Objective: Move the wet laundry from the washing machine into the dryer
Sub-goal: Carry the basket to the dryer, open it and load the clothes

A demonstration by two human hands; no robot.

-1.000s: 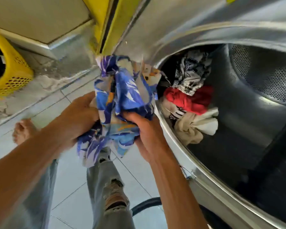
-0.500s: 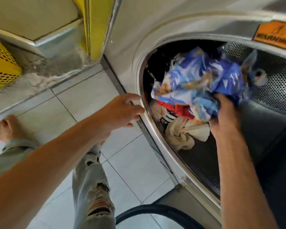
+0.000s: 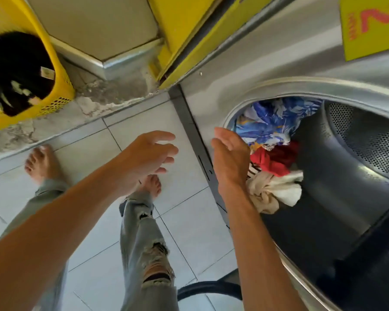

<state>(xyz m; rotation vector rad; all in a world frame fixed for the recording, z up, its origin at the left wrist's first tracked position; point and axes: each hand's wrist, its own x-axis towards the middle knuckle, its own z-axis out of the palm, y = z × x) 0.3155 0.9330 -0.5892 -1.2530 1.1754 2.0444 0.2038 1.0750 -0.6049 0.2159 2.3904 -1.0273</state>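
Note:
The steel dryer point(image 3: 234, 90) fills the right side, its round drum point(image 3: 337, 167) open toward me. A blue patterned cloth point(image 3: 272, 120) lies at the top of the pile inside, above a red garment point(image 3: 276, 160) and a cream cloth point(image 3: 276, 194). My right hand point(image 3: 230, 153) hovers at the drum's left rim, fingers apart, holding nothing. Over the tiled floor, left of the dryer, my left hand point(image 3: 148, 156) is empty with spread fingers.
A yellow laundry basket point(image 3: 61, 86) with dark laundry point(image 3: 16, 70) stands at the upper left on a cracked concrete ledge. A yellow panel point(image 3: 184, 25) rises beside the dryer. My legs and bare feet stand on the white tiles point(image 3: 130, 131). A dark door rim point(image 3: 209, 288) curves below.
My right hand carried the blue patterned cloth into the drum and let it go; it now lies on the pile. Both hands have drawn back out, empty.

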